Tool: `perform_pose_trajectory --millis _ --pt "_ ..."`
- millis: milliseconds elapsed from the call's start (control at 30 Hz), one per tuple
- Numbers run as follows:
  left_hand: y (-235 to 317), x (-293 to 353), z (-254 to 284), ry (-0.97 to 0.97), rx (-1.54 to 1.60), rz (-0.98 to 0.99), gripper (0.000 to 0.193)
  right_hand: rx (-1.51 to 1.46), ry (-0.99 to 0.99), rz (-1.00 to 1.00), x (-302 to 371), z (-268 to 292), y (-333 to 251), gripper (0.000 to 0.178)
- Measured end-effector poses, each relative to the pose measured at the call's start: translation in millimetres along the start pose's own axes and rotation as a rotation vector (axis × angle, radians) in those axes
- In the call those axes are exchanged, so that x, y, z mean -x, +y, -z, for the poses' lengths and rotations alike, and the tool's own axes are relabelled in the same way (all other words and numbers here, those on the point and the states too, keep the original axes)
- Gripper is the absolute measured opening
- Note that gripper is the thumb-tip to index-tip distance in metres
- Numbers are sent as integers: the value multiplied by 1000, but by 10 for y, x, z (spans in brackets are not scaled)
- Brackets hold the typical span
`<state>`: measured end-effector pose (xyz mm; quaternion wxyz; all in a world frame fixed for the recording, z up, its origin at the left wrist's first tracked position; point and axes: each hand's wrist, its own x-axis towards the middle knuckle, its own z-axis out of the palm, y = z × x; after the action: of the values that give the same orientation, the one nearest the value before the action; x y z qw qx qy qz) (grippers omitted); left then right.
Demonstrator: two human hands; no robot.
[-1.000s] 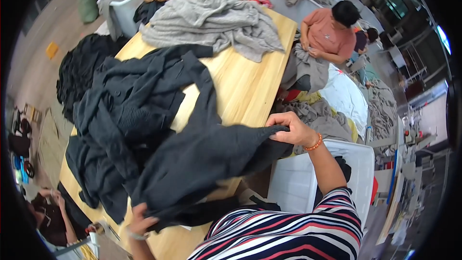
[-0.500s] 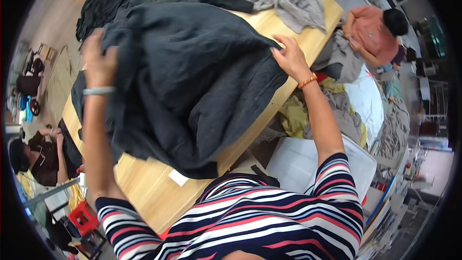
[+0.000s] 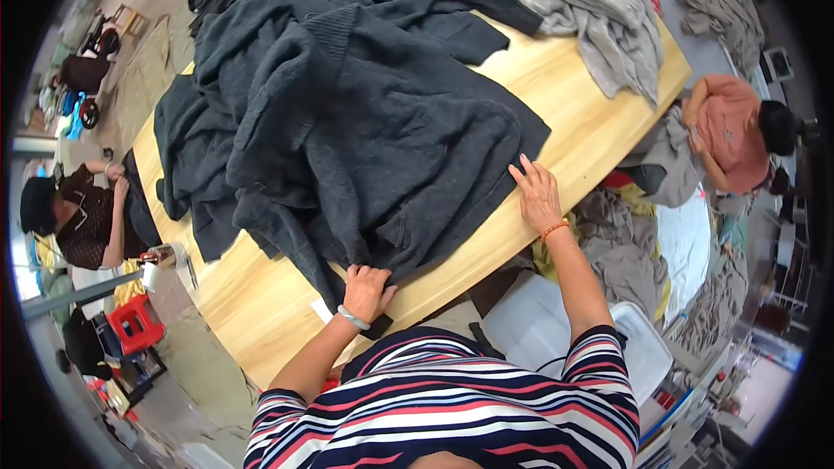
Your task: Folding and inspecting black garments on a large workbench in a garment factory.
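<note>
A dark charcoal knit sweater (image 3: 391,135) lies rumpled across the wooden table (image 3: 599,135), with a ribbed part showing near its upper middle. My left hand (image 3: 365,293) has its fingers curled over the garment's near edge, gripping the cloth. At the sweater's right edge, my right hand (image 3: 540,195) rests with fingers stretched out, the fingertips touching or just beside the fabric. More dark knitwear (image 3: 195,200) lies under and beside the sweater on the left.
Grey knit garments (image 3: 591,9) lie at the table's far right. A white plastic bin (image 3: 530,317) stands below the near edge, by piled grey and yellow clothes (image 3: 617,252). Co-workers sit at the right (image 3: 734,135) and left (image 3: 91,213). A red stool (image 3: 135,323) stands left.
The lifted sweater has come down onto the table. My left hand has moved from its far left side to its near edge; my right hand has let go of the right edge and lowered.
</note>
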<state>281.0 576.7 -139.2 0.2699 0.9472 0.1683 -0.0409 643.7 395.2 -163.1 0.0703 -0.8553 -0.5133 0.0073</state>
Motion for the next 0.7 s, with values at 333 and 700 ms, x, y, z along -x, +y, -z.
perform_pose_trajectory --millis 333,700 --pt "-112 576 873 -369 848 434 28 -362 -34 215 -551 530 -452 14" --pt "-602 -25 670 739 470 411 29 -406 155 531 -1582 -41 -3528 41"
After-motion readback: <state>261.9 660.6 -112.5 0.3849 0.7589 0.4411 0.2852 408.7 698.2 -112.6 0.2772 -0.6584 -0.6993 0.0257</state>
